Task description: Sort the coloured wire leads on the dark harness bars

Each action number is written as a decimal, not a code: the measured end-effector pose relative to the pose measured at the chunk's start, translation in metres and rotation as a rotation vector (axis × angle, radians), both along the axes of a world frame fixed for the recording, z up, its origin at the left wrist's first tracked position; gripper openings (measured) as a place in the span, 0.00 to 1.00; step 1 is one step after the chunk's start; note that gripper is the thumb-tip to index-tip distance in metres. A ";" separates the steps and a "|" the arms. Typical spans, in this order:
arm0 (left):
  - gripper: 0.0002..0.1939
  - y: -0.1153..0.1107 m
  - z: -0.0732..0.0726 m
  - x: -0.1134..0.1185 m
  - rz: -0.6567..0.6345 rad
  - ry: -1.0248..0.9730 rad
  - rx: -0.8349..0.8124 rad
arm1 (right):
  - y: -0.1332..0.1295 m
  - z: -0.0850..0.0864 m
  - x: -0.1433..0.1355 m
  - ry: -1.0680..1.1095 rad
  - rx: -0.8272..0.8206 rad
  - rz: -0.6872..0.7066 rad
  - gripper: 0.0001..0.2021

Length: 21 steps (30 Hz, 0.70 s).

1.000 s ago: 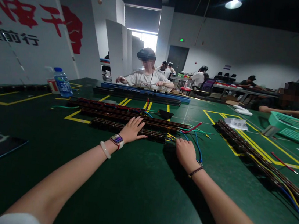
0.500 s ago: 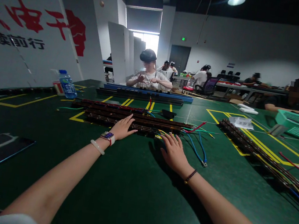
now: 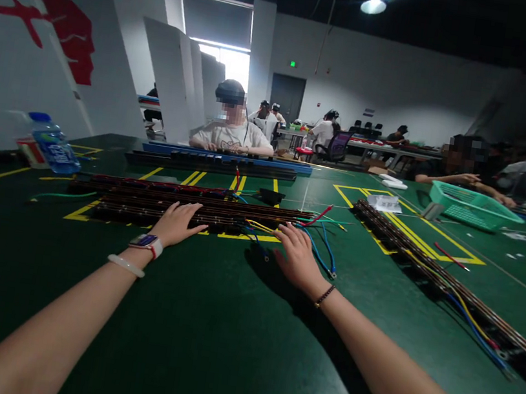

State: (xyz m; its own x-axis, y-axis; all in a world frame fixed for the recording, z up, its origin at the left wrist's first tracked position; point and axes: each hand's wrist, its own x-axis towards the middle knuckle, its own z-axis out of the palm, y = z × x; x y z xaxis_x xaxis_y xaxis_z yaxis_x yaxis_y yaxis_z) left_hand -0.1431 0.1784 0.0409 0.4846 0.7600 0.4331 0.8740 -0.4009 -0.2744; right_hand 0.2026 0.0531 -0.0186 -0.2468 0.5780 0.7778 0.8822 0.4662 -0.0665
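Head view: the green table [image 3: 205, 332] carries dark ribbed strips side by side, the nearest strip [image 3: 124, 210] lying lengthwise just beyond the two hands. A slanting bundle [image 3: 387, 234] lies apart on the right. If the left hand presses down unevenly, the nearest strip might tip or slide against its neighbours, since nothing visible fixes it to the table.

The left hand [image 3: 175, 224] rests over the nearest strip, fingers spread and thumb held away. The right hand [image 3: 298, 257] is beside that strip's right end, palm down, fingers loosely bent, thumb apart; whether the fingertips press on any wire, I cannot tell.

Loose wires fan out there, and the blue wires [image 3: 325, 245] could snag on the right wrist if it swept sideways. The yellow wires [image 3: 261, 226] run close to the fingertips, so a careless pull could strain their joints. A small metal lug [image 3: 267, 258] sticks out towards the wearer and might catch a finger or scratch the tabletop.

As for writing, the wall [image 3: 111, 58] bears big red strokes, perhaps the character 干, with a black fragment cut off below. The bottle [image 3: 56, 152] has a blue label with pale marks, too blurred for a brand. The watch [image 3: 144, 241] shows a lit screen, unreadable.
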 end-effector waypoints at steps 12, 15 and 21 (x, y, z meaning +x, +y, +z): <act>0.41 0.005 -0.004 -0.005 0.004 -0.072 -0.056 | -0.067 -0.021 0.222 0.000 -0.333 -0.877 0.21; 0.41 0.004 -0.005 -0.004 0.006 -0.086 -0.060 | -0.090 -0.036 0.268 -0.080 -0.481 -1.047 0.24; 0.40 0.001 -0.006 -0.003 -0.006 -0.093 -0.049 | -0.090 -0.048 0.290 -0.034 -0.629 -1.107 0.30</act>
